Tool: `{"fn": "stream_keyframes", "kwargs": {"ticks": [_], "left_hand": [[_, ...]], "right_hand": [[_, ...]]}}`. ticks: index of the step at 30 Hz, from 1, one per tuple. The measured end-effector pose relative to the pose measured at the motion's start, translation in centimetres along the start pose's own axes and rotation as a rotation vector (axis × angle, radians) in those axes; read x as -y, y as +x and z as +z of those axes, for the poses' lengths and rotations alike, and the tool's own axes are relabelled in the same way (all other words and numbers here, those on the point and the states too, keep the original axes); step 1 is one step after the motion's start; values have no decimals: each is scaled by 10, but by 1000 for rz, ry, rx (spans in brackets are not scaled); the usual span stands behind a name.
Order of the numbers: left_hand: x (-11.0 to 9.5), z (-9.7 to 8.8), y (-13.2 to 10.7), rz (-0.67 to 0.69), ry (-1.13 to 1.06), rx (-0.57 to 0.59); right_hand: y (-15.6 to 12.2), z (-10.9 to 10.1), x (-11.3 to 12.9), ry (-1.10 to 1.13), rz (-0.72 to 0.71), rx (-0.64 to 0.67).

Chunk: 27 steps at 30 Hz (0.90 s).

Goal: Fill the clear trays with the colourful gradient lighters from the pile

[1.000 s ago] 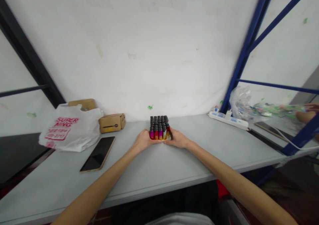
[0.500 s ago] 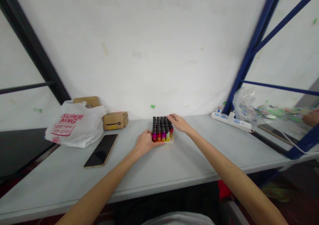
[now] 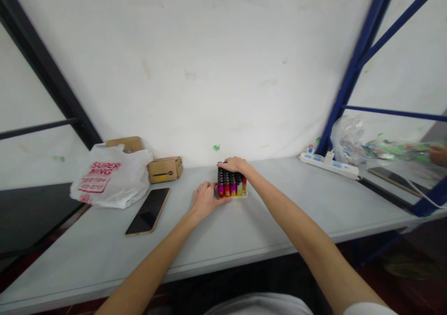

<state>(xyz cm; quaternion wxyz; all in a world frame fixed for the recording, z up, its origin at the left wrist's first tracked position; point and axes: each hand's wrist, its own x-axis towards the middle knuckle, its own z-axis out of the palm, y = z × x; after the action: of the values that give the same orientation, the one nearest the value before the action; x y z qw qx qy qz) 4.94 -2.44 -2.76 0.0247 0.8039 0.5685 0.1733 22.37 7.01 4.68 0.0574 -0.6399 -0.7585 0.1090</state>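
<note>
Several lighters [image 3: 233, 188] with black tops and purple, red, pink and yellow bodies stand upright in rows in a pale tray [image 3: 244, 195] on the table. My left hand [image 3: 205, 199] grips the tray's left side, its thumb stretched along the front edge. Across the back rows of black tops lies my right hand [image 3: 235, 164], fingers stretched out to the left. Its fingertips rest on or just over the tops at the back left corner. The undersides of those fingers are hidden, and I see no lighter lifted in them.
To the left lie a phone [image 3: 148, 211], a small cardboard box [image 3: 165, 170] and a white plastic bag [image 3: 113, 177]. A power strip [image 3: 330, 165] runs along the right, by a blue metal post [image 3: 345, 87]. Beyond it, another person's hand [image 3: 438, 156] is near clear plastic wrapping [image 3: 349, 136].
My right hand has moved left from the back right corner across the back lighter tops. My left hand stays at the tray's side. The whole view has shifted slightly.
</note>
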Motion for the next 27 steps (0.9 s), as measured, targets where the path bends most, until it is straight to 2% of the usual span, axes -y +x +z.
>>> {"fn": "stream_keyframes", "kwargs": {"ticks": [4, 7, 15, 22, 25, 27], "left_hand": [[0, 0, 0, 1, 16, -23], [3, 2, 2, 36, -22, -44], [9, 6, 14, 148, -334, -85], [24, 4, 25, 111, -358, -58], [36, 4, 38, 44, -302, -93], [43, 4, 51, 21, -284, -72]], "right_hand": [[4, -4, -11, -19, 27, -6], [3, -7, -29, -39, 58, -26], [-16, -14, -80, -89, 143, -72], [-43, -16, -94, -80, 143, -76], [-60, -13, -96, -66, 103, -70], [-72, -9, -95, -54, 96, -72]]}}
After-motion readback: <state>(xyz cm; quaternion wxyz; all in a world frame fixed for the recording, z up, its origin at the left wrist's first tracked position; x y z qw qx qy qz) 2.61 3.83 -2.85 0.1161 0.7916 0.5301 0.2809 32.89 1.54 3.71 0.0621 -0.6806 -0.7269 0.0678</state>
